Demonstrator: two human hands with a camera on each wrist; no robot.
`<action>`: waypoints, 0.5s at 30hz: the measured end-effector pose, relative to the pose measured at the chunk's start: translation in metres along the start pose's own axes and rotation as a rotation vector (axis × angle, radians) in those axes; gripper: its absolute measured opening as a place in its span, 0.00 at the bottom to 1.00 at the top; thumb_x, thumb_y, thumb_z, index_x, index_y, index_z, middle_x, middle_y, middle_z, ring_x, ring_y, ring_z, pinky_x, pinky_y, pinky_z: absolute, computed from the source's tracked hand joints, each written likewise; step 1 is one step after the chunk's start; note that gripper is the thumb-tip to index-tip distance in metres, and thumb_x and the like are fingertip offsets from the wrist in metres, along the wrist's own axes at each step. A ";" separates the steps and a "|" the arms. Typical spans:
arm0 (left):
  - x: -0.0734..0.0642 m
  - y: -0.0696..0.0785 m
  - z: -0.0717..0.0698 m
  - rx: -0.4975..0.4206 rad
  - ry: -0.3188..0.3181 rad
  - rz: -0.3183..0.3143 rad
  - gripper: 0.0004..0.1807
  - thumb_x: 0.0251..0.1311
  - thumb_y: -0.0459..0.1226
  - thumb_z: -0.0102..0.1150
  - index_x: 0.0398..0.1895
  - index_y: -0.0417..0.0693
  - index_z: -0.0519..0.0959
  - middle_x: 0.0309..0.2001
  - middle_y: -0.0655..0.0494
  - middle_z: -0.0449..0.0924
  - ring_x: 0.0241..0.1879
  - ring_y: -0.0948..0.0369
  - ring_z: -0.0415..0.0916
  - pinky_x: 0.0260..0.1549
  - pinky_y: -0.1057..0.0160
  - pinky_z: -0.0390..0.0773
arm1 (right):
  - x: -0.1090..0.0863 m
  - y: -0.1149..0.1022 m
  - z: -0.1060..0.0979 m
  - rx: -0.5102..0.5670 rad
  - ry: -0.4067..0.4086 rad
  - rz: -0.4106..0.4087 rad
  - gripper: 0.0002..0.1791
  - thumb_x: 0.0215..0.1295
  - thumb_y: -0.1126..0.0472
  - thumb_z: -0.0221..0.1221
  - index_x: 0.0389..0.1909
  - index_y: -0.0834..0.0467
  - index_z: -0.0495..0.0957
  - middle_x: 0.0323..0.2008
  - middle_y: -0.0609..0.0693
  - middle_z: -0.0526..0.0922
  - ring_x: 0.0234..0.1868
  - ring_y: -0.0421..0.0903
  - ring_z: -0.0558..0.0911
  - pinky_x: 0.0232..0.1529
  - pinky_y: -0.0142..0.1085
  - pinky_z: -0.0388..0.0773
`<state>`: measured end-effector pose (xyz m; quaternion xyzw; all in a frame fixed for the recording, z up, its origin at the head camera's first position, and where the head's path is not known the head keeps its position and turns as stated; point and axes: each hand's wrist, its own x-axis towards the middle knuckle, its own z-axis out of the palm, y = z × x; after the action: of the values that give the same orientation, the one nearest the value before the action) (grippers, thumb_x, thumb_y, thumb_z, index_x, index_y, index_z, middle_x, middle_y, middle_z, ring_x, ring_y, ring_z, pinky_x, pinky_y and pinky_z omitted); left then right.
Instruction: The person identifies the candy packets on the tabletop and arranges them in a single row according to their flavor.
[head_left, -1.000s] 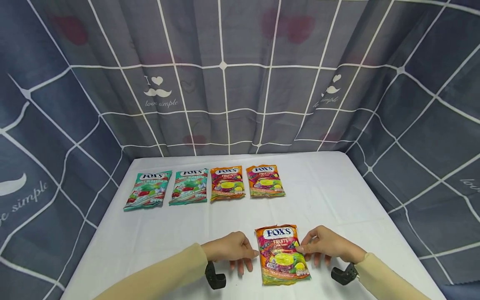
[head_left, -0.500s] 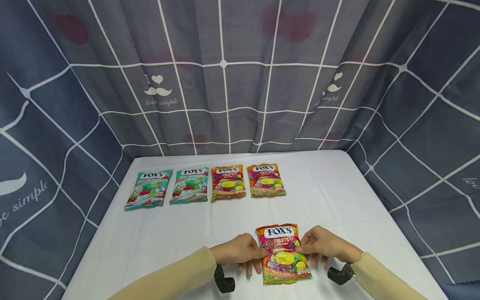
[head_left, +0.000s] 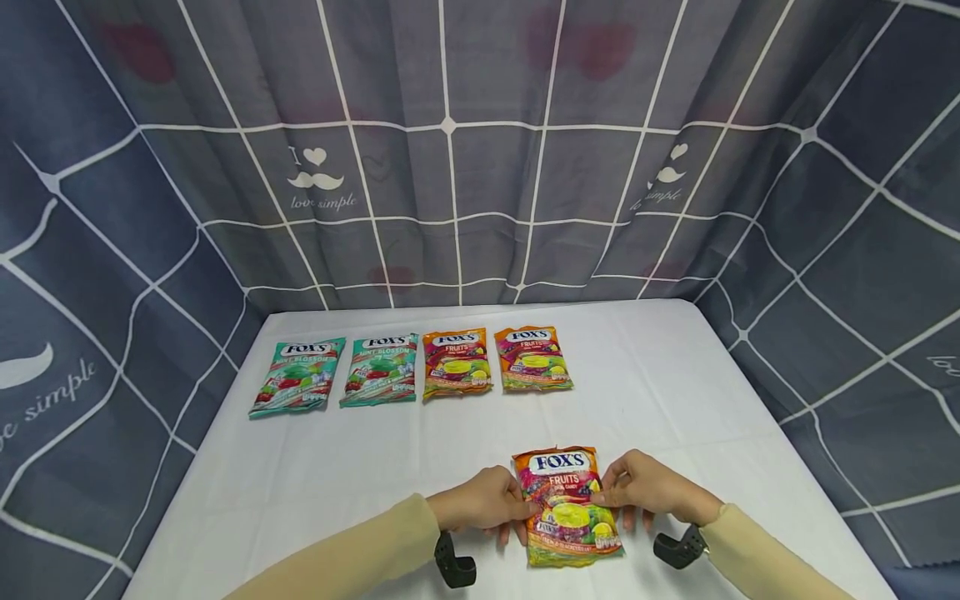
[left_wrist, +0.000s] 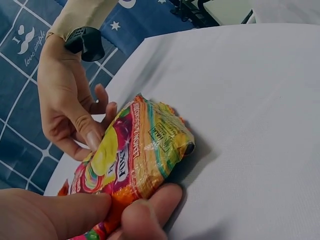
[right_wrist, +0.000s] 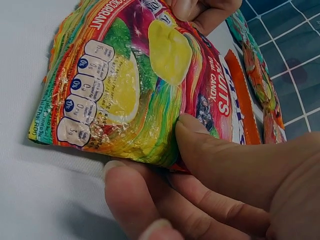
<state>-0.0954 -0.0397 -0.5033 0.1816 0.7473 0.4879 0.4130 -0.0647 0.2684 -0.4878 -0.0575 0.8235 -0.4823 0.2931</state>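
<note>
An orange and red Fox's Fruits candy bag lies face up near the front of the table. My left hand pinches its left edge, thumb on top and fingers beneath, as the left wrist view shows with the thumb. At the opposite edge my right hand pinches the bag, its thumb on the printed face and fingers curled under the side. In the right wrist view the bag's front panel looks puffed and crinkled.
Along the back of the white table lie two green Fox's Mint Blossom bags and two orange Fox's Fruits bags in a row. Dark grid-patterned curtains enclose the back and sides.
My left hand has moved right, from beside the bag to its left edge, and now grips it. The right hand keeps its hold, and the bag stays nearly in place.
</note>
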 end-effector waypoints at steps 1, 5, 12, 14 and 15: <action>0.000 0.001 0.001 0.010 0.005 0.000 0.20 0.79 0.39 0.66 0.29 0.33 0.83 0.27 0.41 0.89 0.12 0.67 0.67 0.13 0.70 0.59 | 0.000 0.000 0.000 -0.001 0.002 0.003 0.12 0.76 0.58 0.70 0.37 0.63 0.85 0.24 0.52 0.86 0.17 0.40 0.80 0.15 0.28 0.71; 0.001 0.003 0.001 0.037 0.019 -0.003 0.18 0.78 0.38 0.66 0.28 0.35 0.83 0.26 0.42 0.89 0.12 0.67 0.66 0.14 0.70 0.57 | 0.000 0.000 0.000 -0.010 0.007 0.009 0.12 0.76 0.58 0.71 0.36 0.63 0.84 0.24 0.52 0.86 0.17 0.41 0.80 0.15 0.29 0.71; 0.000 0.007 0.000 0.048 0.030 -0.010 0.17 0.78 0.37 0.67 0.29 0.36 0.83 0.25 0.41 0.89 0.12 0.66 0.66 0.14 0.69 0.56 | -0.001 -0.002 0.000 -0.020 0.019 0.010 0.12 0.74 0.59 0.72 0.35 0.62 0.82 0.23 0.53 0.86 0.17 0.41 0.80 0.15 0.29 0.71; 0.000 0.008 0.001 0.052 0.034 -0.004 0.17 0.78 0.37 0.67 0.29 0.36 0.83 0.25 0.42 0.88 0.12 0.66 0.67 0.14 0.69 0.56 | -0.002 -0.004 0.000 -0.022 0.019 0.011 0.12 0.74 0.59 0.72 0.34 0.62 0.82 0.23 0.53 0.86 0.17 0.41 0.80 0.15 0.29 0.71; 0.000 0.009 0.001 0.056 0.036 0.000 0.17 0.77 0.37 0.67 0.28 0.36 0.83 0.25 0.42 0.89 0.12 0.65 0.67 0.14 0.69 0.56 | -0.003 -0.005 0.000 -0.023 0.019 0.012 0.12 0.75 0.59 0.72 0.34 0.62 0.82 0.23 0.53 0.86 0.17 0.41 0.80 0.16 0.29 0.71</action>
<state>-0.0961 -0.0348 -0.4954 0.1844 0.7680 0.4697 0.3944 -0.0637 0.2672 -0.4825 -0.0512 0.8321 -0.4716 0.2873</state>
